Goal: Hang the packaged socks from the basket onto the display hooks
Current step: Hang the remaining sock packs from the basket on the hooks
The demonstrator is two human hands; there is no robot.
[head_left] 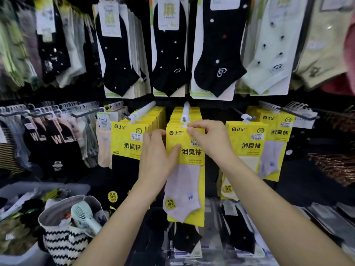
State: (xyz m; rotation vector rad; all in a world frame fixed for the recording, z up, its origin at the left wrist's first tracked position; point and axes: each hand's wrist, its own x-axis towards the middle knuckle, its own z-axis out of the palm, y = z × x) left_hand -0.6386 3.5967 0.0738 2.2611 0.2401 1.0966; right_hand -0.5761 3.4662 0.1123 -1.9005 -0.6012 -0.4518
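Note:
A yellow-carded pack of pale lilac socks [184, 181] hangs in front of a stack of like packs at the tip of the middle display hook [186, 110]. My left hand [156, 154] grips the pack's left edge, thumb on the front of the card. My right hand [208, 137] pinches the card's top by its white hanger tab, right at the hook's end. Whether the tab is over the hook is hidden by my fingers.
Neighbouring hooks carry more yellow packs [130, 139] on the left and others [247, 141] on the right. Black and cream socks hang on the row above. A grey basket [11, 189] of mixed packs and a zigzag bag [63, 242] with a mint fan stand at lower left.

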